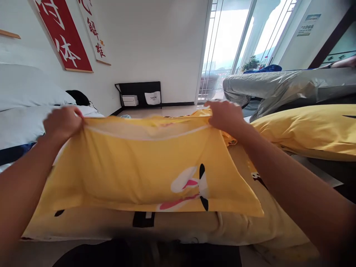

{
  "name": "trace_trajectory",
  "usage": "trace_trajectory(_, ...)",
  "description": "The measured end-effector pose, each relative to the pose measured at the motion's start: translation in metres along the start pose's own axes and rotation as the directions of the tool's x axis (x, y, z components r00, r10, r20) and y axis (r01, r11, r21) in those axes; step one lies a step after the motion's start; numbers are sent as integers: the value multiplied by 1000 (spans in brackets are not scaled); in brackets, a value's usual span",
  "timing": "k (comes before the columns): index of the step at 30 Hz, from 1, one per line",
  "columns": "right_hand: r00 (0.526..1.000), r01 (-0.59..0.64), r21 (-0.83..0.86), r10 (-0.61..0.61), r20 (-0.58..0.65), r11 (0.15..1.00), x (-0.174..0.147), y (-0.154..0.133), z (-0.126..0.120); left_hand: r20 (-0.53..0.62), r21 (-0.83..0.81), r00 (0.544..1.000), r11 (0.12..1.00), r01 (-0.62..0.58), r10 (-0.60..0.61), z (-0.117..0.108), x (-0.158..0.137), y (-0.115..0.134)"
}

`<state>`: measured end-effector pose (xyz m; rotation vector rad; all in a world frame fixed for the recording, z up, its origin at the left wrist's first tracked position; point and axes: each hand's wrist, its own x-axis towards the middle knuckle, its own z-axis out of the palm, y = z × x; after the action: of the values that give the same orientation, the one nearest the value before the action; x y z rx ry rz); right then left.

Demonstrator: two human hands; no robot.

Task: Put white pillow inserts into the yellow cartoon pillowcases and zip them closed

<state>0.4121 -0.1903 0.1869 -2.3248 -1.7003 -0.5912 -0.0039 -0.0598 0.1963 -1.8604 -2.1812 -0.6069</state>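
Soft yellow rectangular pillowcase point(144, 174), both hands' grip.

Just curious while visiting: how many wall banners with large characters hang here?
2. A red fabric banner with white characters hangs upper left; a white banner with red characters hangs just right of it. Both are cropped.

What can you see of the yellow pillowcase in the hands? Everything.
The yellow pillowcase is soft cloth with a flat flange border and a white, pink and black cartoon print near its lower right. It lies spread flat over yellow bedding. The left hand and the right hand grip its far corners, pulling that edge taut.
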Motion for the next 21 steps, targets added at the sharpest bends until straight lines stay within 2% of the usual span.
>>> trace_trajectory(1,999,-4,15,4,-38,1000,-3,-1,0,-136,2,991,1000,6,-6,-9,-1,0)
trace_trajectory(2,999,7,26,-6,-36,1000,-8,-4,5,-176,8,984,1000,4,-2,-13,-5,-1)
trace_trajectory(3,999,34,32,-34,5,999,-15,-7,13,-127,25,992,1000,-8,11,-14,-10,-2)
trace_trajectory(4,995,71,38,-73,68,997,-21,-12,23,-5,51,1000,998,-25,25,-12,-16,-4)
trace_trajectory(6,975,149,59,-156,160,987,-29,-20,42,246,114,967,989,-98,67,-4,-25,-10)
trace_trajectory(7,968,174,63,-182,173,983,-28,-22,47,281,138,953,978,-157,114,0,-27,-15)
trace_trajectory(8,970,181,62,-188,153,982,-24,-23,47,255,155,954,967,-202,158,2,-26,-19)
trace_trajectory(10,986,157,67,-160,39,985,-11,-20,41,95,129,968,962,-242,231,4,-23,-29)
trace_trajectory(12,984,133,98,-120,-135,986,0,-15,35,-158,54,960,972,-227,233,8,-21,-39)
trace_trajectory(13,973,137,116,-112,-200,984,1,-15,38,-286,19,935,977,-215,211,14,-22,-44)
trace_trajectory(14,970,159,133,-130,-205,978,-2,-17,45,-369,-9,907,975,-223,204,24,-26,-48)
trace_trajectory(15,974,194,149,-172,-149,970,-10,-21,57,-362,-28,907,970,-243,217,38,-33,-52)
trace_trajectory(16,973,229,165,-223,-56,959,-21,-27,74,-275,-43,930,963,-266,245,56,-42,-54)
trace_trajectory(17,950,273,201,-297,101,941,-35,-34,93,-121,-69,952,954,-292,282,77,-54,-56)
trace_trajectory(18,922,295,230,-339,186,927,-50,-44,113,161,-92,948,960,-263,275,99,-65,-57)
trace_trajectory(19,908,299,246,-354,226,922,-64,-53,132,281,-97,920,962,-256,273,119,-76,-59)
trace_trajectory(21,904,275,254,-340,260,927,-81,-69,160,384,-84,888,968,-237,251,148,-89,-63)
